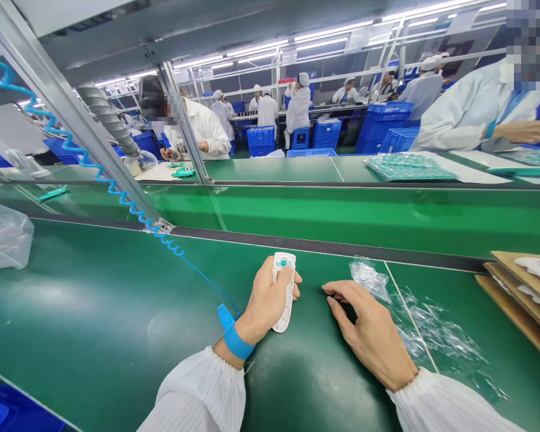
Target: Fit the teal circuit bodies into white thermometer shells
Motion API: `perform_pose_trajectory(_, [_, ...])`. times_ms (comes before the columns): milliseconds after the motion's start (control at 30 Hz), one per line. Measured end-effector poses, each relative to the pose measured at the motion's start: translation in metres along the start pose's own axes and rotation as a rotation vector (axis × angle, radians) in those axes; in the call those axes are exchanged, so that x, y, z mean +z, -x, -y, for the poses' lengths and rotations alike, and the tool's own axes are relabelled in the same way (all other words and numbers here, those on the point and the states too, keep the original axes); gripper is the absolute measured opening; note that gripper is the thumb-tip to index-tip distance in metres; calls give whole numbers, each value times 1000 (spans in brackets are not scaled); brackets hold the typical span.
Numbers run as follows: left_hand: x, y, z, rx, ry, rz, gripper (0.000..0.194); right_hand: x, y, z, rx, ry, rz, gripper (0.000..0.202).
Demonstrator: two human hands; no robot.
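My left hand [263, 303], with a blue strap [236, 339] around its wrist, is closed on a long white plastic housing [283, 321] with a rounded lower end. A small green part [283, 262] shows inside the housing's upper end, just above my thumb. To the right, my right hand [364, 321] hovers low over the green table [315, 378], thumb and fingers apart, with nothing visible in it. Beside and partly behind it lie small clear plastic pieces [445, 333], crumpled and scattered.
Stacked cardboard sheets [517, 312] bearing white parts stand at the right edge. A coiled blue cord [130, 207] runs down to my left wrist, past a metal post [81, 120]. Beyond the black rail [324, 246] is a green conveyor belt [297, 210]. A clear bag [2, 234] lies far left.
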State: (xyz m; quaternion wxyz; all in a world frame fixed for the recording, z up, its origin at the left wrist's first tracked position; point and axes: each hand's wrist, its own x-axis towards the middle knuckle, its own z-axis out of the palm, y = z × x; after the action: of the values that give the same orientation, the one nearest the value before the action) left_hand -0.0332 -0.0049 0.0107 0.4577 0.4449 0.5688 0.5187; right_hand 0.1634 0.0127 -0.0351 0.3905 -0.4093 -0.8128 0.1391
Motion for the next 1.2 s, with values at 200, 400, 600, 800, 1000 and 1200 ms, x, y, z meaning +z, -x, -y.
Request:
perform_pose_trajectory(200, [0,0,-3,-23,-15,-16,25,1,1,-2,1,-1,5,16])
perform_pose_trajectory(400, [0,2,-2,-26,-23,-1,29,1,1,-1,1,12,13,16])
perform_pose_trajectory(600, [-1,0,0,0,-14,-13,30,-6,-6,-4,-68,80,-43,17])
perform_pose_trajectory(800, [-13,-9,11,129,-366,-169,23,-36,-20,-46,122,357,-175,32])
perform_pose_trajectory(1000, [-36,-24,14,302,-715,-412,29,-45,-19,-73,374,241,-91,44])
perform_pose_trajectory(1200, [-33,-23,26,471,-829,-368,49,-41,-19,-67,288,343,-182,29])
